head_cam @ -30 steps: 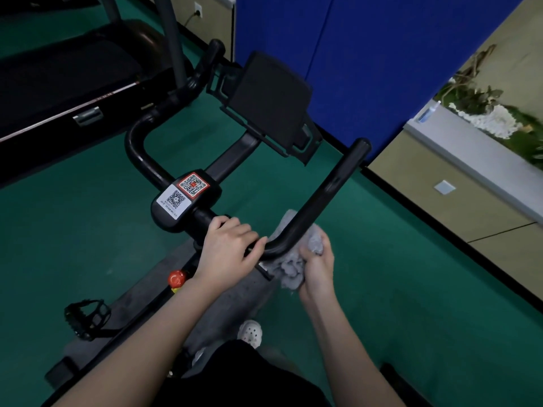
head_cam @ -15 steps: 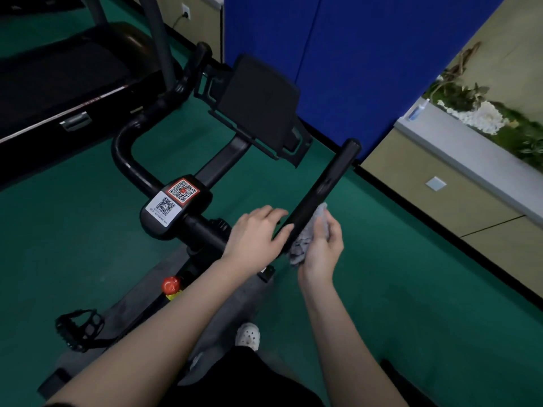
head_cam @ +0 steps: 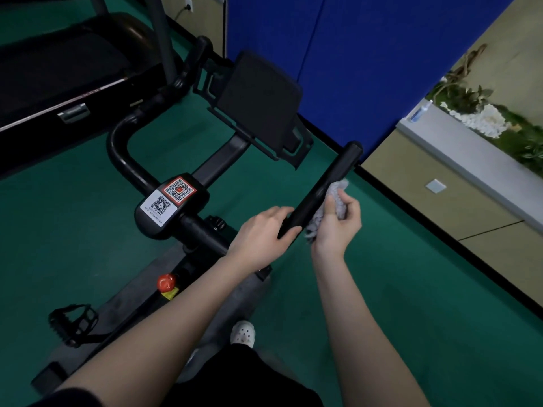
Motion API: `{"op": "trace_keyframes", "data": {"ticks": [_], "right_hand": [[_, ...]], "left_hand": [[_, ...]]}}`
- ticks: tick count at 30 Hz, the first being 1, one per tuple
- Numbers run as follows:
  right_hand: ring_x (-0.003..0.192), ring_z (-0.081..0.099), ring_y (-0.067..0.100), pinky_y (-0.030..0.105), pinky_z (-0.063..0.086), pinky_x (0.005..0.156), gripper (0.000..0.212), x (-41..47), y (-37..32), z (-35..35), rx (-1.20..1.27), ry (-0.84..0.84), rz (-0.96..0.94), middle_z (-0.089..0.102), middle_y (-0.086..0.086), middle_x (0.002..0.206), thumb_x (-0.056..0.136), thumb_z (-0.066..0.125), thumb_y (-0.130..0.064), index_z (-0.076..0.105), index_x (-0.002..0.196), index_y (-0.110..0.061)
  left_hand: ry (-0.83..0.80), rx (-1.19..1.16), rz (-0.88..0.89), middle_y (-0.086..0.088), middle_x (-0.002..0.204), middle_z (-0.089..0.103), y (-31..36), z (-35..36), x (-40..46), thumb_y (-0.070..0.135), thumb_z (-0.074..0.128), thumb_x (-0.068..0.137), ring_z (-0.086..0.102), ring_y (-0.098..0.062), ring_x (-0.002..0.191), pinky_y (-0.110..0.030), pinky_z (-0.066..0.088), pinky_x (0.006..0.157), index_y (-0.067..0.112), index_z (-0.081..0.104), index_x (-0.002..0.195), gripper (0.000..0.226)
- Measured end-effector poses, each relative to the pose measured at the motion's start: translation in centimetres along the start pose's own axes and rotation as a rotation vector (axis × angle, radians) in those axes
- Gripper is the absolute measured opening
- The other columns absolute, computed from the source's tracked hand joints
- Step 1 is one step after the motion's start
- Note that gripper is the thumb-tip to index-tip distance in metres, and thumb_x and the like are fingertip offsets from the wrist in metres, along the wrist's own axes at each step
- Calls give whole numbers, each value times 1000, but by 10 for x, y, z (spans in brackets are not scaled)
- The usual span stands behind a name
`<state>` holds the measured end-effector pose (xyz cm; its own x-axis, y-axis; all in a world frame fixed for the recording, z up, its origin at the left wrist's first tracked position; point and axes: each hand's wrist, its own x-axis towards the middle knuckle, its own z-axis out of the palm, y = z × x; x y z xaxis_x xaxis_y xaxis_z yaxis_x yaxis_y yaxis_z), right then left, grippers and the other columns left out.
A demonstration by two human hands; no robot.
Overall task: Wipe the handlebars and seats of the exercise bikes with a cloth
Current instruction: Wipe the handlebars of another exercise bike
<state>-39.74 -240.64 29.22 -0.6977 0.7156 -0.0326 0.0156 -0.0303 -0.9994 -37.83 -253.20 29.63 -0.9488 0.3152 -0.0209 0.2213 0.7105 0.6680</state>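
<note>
The exercise bike's black handlebar has a right arm (head_cam: pixel 332 177) that rises toward the blue wall and a left arm (head_cam: pixel 123 142) that curves away toward the treadmill. My left hand (head_cam: pixel 264 235) grips the lower part of the right arm, thumb underneath. My right hand (head_cam: pixel 338 223) holds a grey nubby cloth (head_cam: pixel 335 195) against the right side of that arm, just above my left hand. A hub with two QR stickers (head_cam: pixel 170 201) sits at the bar's centre, and a black console (head_cam: pixel 258 104) stands behind it. No seat is in view.
A treadmill (head_cam: pixel 58 71) stands at the upper left. A blue wall panel (head_cam: pixel 352 54) and a beige cabinet with a planter ledge (head_cam: pixel 458 142) close the right side. A red knob (head_cam: pixel 167 282), a pedal (head_cam: pixel 73 321) and my white shoe (head_cam: pixel 243 333) lie below on green floor.
My right hand has slid the cloth up the right handlebar arm from its bend. My left hand has shifted from the crossbar onto the lower part of that arm.
</note>
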Motion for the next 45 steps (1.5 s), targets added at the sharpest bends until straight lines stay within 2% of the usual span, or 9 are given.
{"op": "trace_keyframes", "data": {"ticks": [3, 8, 13, 20, 24, 29, 34, 39, 45], "right_hand": [[90, 61, 13, 33, 50, 91, 9, 13, -7, 7, 25, 50, -25, 64, 2, 94, 89, 62, -5, 62, 91, -14], [112, 59, 17, 31, 44, 102, 13, -8, 3, 6, -20, 27, -50, 61, 9, 115, 86, 68, -11, 66, 94, -21], [103, 57, 13, 23, 45, 97, 9, 10, -14, 6, -97, 50, -120, 58, 10, 113, 88, 66, -10, 65, 94, -17], [103, 54, 18, 15, 43, 91, 15, 36, -28, 3, -304, -27, -453, 53, 6, 107, 86, 64, -5, 69, 99, -7], [100, 45, 19, 4, 30, 86, 18, 21, -4, -14, -583, -224, -761, 58, 10, 103, 80, 68, 1, 72, 96, -6], [100, 43, 25, 37, 42, 83, 24, 47, -14, -24, -792, -427, -1068, 63, 10, 103, 78, 64, 6, 72, 97, -4], [104, 44, 25, 39, 35, 81, 20, 71, -45, -10, -905, -448, -1156, 67, 6, 101, 78, 66, 0, 72, 96, -5], [94, 55, 27, 33, 27, 82, 2, 66, -49, -1, -1136, -874, -1365, 68, 0, 85, 81, 68, -11, 69, 81, -11], [90, 48, 16, 31, 23, 81, 16, 87, -77, 20, -1342, -1132, -1274, 65, -11, 87, 91, 59, -36, 70, 87, -25]], "left_hand": [[-1, -11, -2, 2, 130, 55, -1, 0, 0, 46, 46, 96, 56, -19, 112, -37, 48, 91, 21, 45, 135, 47], [4, -14, -1, 2, 130, 56, 0, -1, 0, 44, 47, 95, 57, -19, 112, -37, 48, 91, 22, 46, 134, 45], [2, -30, -9, 2, 130, 56, 1, -2, -1, 44, 48, 95, 57, -20, 112, -36, 48, 91, 22, 47, 134, 44], [2, -30, -22, 4, 131, 55, -1, 0, -1, 47, 47, 95, 56, -18, 113, -37, 48, 92, 22, 47, 135, 47], [20, -32, -21, 3, 125, 59, -2, 1, 0, 44, 49, 94, 58, -19, 108, -36, 49, 87, 23, 49, 131, 43], [28, -28, -23, 5, 124, 59, -2, 2, 0, 46, 49, 93, 58, -18, 108, -37, 49, 88, 24, 49, 131, 44], [26, -22, -27, 5, 125, 58, -2, 2, 0, 48, 47, 94, 58, -17, 108, -37, 50, 87, 25, 49, 132, 44], [34, -16, -39, 4, 120, 61, -2, 4, 0, 49, 47, 93, 59, -20, 106, -38, 50, 85, 27, 50, 130, 43], [31, 7, -33, 4, 126, 59, -3, 3, -1, 50, 46, 94, 59, -19, 107, -36, 50, 85, 26, 47, 134, 47]]}}
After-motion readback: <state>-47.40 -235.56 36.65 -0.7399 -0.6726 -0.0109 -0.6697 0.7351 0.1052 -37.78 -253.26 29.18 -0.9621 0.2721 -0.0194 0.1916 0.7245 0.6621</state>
